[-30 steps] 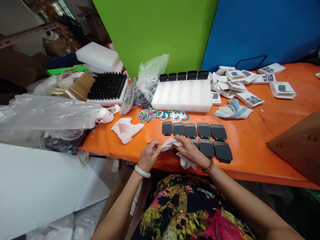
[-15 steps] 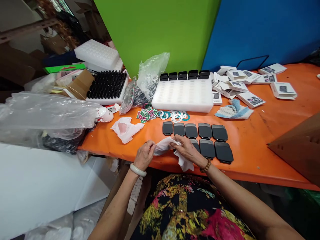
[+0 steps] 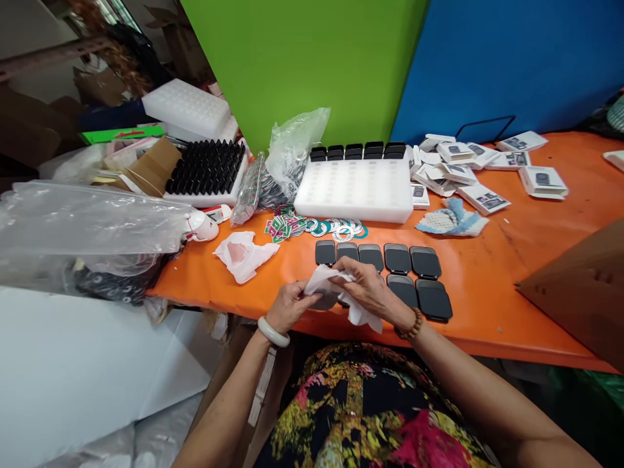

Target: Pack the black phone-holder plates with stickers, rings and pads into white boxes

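Observation:
A thin white cloth (image 3: 322, 275) is bunched between my two hands, just over the front edge of the table. Under it shows a dark grey flat piece (image 3: 325, 299), partly covered. My left hand (image 3: 287, 307), with a pale bangle at the wrist, pinches that piece at its left edge. My right hand (image 3: 368, 289) is closed on the cloth from the other side, and a loose end hangs below its fingers. Behind and beside my right hand lie black square pads (image 3: 397, 259) in two rows; some in the front row are hidden by the hand.
Beyond the pads lie ring-shaped stickers (image 3: 344, 229) and a white foam block (image 3: 353, 192). Small white boxes (image 3: 455, 153) and a blue-white cloth glove (image 3: 452, 220) sit to the right. A crumpled white wrapper (image 3: 245, 256) is at left. A cardboard box (image 3: 580, 296) stands on the right.
My left hand has turned slightly, and the cloth has gone from stretched to bunched up. More of the dark flat piece shows beneath it. The view has shifted a little.

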Available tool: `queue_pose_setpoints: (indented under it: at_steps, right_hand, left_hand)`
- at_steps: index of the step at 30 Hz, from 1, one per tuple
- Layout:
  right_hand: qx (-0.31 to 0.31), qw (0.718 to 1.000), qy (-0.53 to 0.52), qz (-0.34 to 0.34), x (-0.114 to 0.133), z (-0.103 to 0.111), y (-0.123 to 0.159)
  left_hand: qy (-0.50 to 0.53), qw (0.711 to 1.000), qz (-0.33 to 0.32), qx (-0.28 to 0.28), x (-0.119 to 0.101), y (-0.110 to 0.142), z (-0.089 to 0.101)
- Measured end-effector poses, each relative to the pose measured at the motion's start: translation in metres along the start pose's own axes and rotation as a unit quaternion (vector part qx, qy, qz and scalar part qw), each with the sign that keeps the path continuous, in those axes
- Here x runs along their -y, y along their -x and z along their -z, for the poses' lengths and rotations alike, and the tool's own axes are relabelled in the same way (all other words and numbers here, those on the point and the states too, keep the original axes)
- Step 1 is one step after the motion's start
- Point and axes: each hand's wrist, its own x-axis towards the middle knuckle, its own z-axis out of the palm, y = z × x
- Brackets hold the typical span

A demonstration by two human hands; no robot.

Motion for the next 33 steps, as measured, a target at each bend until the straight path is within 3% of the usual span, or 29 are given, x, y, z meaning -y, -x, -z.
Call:
queue_pose_setpoints:
  at_steps: [3,5,8,10,15,18,20,22,23,25,28,30,33]
  right_hand:
    - [-0.122,0.992,0.036,0.003,0.003,0.016,0.004]
    - [-0.163,0.984,0.057,0.037,0.006,0.021,0.011]
    - [-0.058,0.99,0.035,0.12,0.01,0.016,0.025]
    - [0.027,0.99,0.022,0.137,0.01,0.007,0.032]
    - [0.099,0.995,-0.029,0.003,-0.001,-0.007,0.035]
    - [0.13,0.98,-0.113,-0.101,-0.007,-0.009,0.034]
    - [0.128,0.967,-0.163,-0.151,-0.008,-0.009,0.033]
    - [0.122,0.957,-0.194,-0.178,-0.008,-0.009,0.032]
    - [0.121,0.954,-0.204,-0.183,-0.007,-0.009,0.031]
    - [0.127,0.949,-0.222,-0.187,-0.005,-0.01,0.031]
    - [0.127,0.944,-0.241,-0.184,-0.006,-0.013,0.031]
    - [0.115,0.945,-0.25,-0.178,-0.01,-0.017,0.031]
    - [0.094,0.944,-0.263,-0.176,-0.016,-0.024,0.031]
  left_hand:
    - [0.11,0.993,0.041,-0.007,0.006,0.005,-0.006]
    - [0.17,0.983,0.066,-0.025,0.01,0.007,-0.01]
    - [0.26,0.96,0.097,-0.04,0.012,0.009,-0.016]
    - [0.299,0.947,0.109,-0.036,0.009,0.01,-0.019]
    - [0.353,0.926,0.136,-0.014,0.002,0.013,-0.025]
    - [0.326,0.929,0.129,-0.115,0.004,0.013,-0.027]
    - [0.247,0.938,0.079,-0.228,0.005,0.014,-0.028]
    - [0.135,0.946,0.007,-0.294,0.002,0.017,-0.028]
    - [0.083,0.953,-0.026,-0.292,0.0,0.019,-0.028]
    - [0.025,0.971,-0.06,-0.23,-0.004,0.025,-0.031]
    - [0.112,0.985,-0.013,-0.133,-0.003,0.03,-0.039]
    - [0.235,0.961,0.047,-0.138,0.001,0.032,-0.047]
    - [0.394,0.899,0.11,-0.154,0.004,0.033,-0.056]
